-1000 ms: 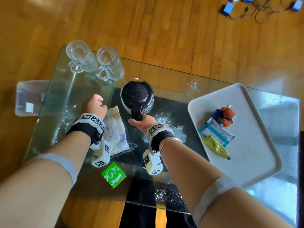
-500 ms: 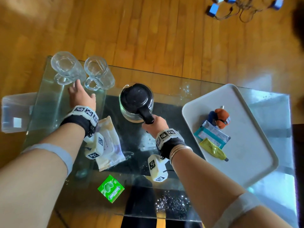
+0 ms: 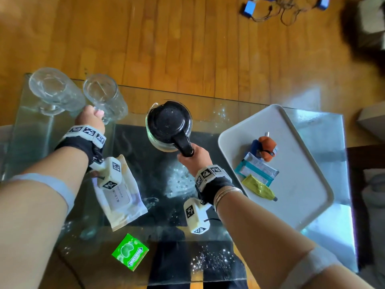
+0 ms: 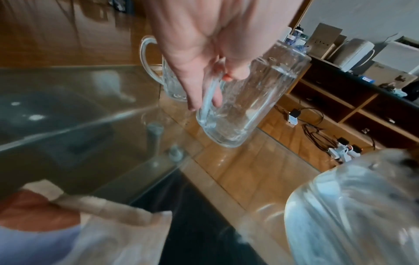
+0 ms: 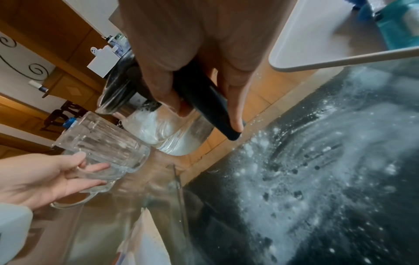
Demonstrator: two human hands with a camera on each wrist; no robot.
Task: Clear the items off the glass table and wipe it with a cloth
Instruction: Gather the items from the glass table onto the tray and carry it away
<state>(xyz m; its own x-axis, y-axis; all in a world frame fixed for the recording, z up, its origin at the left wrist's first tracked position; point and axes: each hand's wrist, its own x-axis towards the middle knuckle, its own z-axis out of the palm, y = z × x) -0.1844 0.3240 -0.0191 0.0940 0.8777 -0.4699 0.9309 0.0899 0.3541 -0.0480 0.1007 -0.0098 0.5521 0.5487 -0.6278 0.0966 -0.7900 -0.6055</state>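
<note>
Two clear glass mugs stand at the far left of the glass table (image 3: 325,130). My left hand (image 3: 98,114) is at the right mug (image 3: 104,94), and its thumb and fingers pinch that mug's handle (image 4: 213,84). The left mug (image 3: 52,90) stands untouched beside it. My right hand (image 3: 191,155) grips the black handle (image 5: 217,107) of a glass jug (image 3: 168,126) with a black lid at the table's middle. Whether the jug is off the glass I cannot tell.
A wipes pack (image 3: 123,197) lies under my left wrist and a green gum pack (image 3: 130,251) near the front edge. White powder (image 3: 179,180) is spilt on the glass. A white tray (image 3: 308,184) at the right holds a plush toy, packets and a tube.
My left hand has gone from the wipes pack forward to the mugs and taken the right mug's handle. My right hand has closed round the jug's handle and stayed there.
</note>
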